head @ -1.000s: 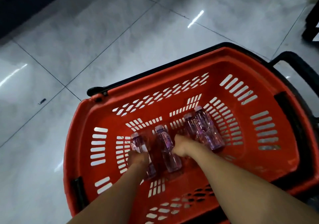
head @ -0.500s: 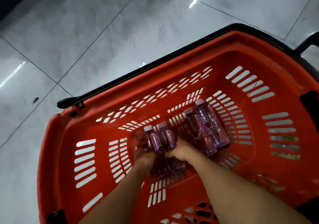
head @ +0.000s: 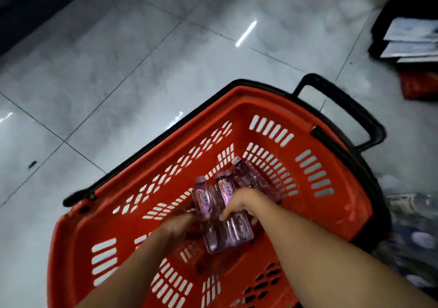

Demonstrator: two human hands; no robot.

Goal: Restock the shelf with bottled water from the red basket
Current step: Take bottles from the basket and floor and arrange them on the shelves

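Glossy grey tile floor [head: 118, 75] all round. Low centre of frame, the left hand [head: 182, 222] and right hand [head: 241, 204] have their fingers curled round two purple-labelled water bottles [head: 220, 215] inside the red basket [head: 327, 203]. Probably smooth and fairly weighty, so grab mid-body. More bottles [head: 253, 179] lie just beyond; the high basket walls and black handle [head: 355, 115], upper right, need clearing.

Sitting on grey floor tiles: red slotted basket [head: 331, 196] with black rim and handle, holding bottles.

Lying side by side near the middle, caps pointing away: two clear purple-tinted bottles [head: 214, 209] with pink labels, gripped from both sides. Resting just beyond them against the far wall: two more bottles [head: 254, 180], also lying down.
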